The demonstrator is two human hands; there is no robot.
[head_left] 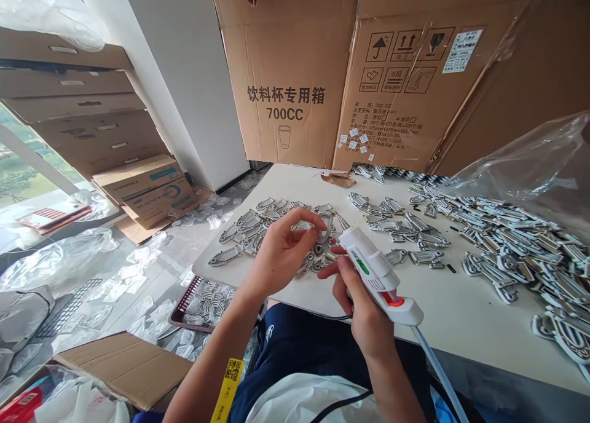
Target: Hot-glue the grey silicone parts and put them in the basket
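Note:
Above the near part of the white table, my left hand point(288, 248) pinches a small grey-and-white part point(326, 225) between thumb and fingers. My right hand point(362, 300) is wrapped round a white glue gun point(373, 266) with a green label and a red piece near its rear; a pale glue stick point(437, 367) trails from its back end. The gun's nozzle points up and left, close to the part. Grey-and-white loop-shaped pieces point(249, 223) lie behind and left of my left hand, and more point(391, 223) lie beyond the gun.
A large heap of similar pieces point(511, 238) covers the right of the white table point(452, 312). Cardboard boxes point(295, 72) stand behind. A purple basket point(177, 312) of parts sits at lower left, and plastic bags litter the floor.

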